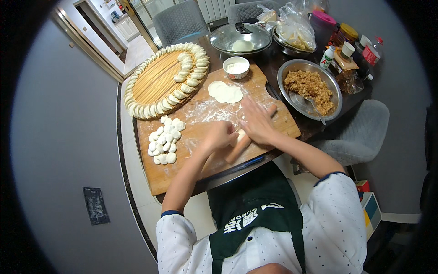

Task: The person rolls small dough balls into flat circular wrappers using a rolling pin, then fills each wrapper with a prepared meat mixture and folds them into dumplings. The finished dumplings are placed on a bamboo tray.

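Observation:
My left hand (220,136) pinches the edge of a small dough disc (241,134) on the floured wooden board (196,167). My right hand (256,120), fingers stretched out, holds a wooden rolling pin (237,151) down under its palm. The pin slants across the board beside the disc, and my hands hide part of both. Beyond my hands lie several overlapping flat dough wrappers (226,92). Many small floured dough pieces (166,139) are grouped on the board's left side.
A round woven tray (150,84) at the far left carries rings of dumplings. A flour bowl (236,70) stands at the board's back. To the right is a steel bowl (286,97) of filling with a spoon (317,109). Behind are a lidded pan (224,37), bottles and jars.

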A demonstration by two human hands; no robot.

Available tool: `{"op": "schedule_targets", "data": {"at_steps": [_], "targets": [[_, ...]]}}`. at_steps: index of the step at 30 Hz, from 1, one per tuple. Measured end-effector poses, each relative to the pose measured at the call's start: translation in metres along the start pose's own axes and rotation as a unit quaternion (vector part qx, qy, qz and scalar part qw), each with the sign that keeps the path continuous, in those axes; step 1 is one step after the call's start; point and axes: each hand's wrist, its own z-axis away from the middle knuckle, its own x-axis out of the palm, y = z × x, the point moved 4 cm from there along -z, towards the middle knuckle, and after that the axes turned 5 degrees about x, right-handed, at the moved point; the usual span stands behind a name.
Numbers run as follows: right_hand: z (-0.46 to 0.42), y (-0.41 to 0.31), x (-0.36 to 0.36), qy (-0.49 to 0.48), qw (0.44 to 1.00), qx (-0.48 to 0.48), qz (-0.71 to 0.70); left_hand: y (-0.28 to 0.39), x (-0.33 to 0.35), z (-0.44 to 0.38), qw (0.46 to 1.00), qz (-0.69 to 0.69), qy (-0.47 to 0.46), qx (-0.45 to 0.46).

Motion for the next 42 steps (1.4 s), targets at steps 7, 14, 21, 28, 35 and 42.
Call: {"op": "schedule_targets", "data": {"at_steps": [7,14,21,28,35,42], "targets": [[0.039,0.001,-0.012,-0.072,0.997,-0.01,0.032,-0.017,0.009,0.025,0.983,0.174,0.059,-0.02],[-0.049,-0.023,0.008,-0.005,1.0,0.026,-0.005,-0.013,-0.003,-0.007,0.995,0.026,0.098,-0.002],[0.049,0.006,-0.015,-0.021,0.999,-0.034,-0.003,-0.021,0.0,0.017,0.993,0.064,0.099,-0.002],[-0.021,-0.017,0.005,-0.017,1.0,-0.002,0.02,-0.009,-0.003,0.004,0.996,0.018,0.083,-0.008],[0.005,-0.017,-0.006,-0.006,0.999,-0.035,-0.007,-0.02,-0.008,0.014,0.993,0.05,0.099,-0.032],[0.055,-0.003,-0.017,-0.02,0.998,-0.047,-0.027,-0.029,0.003,0.034,0.976,0.212,0.031,-0.029]]}}
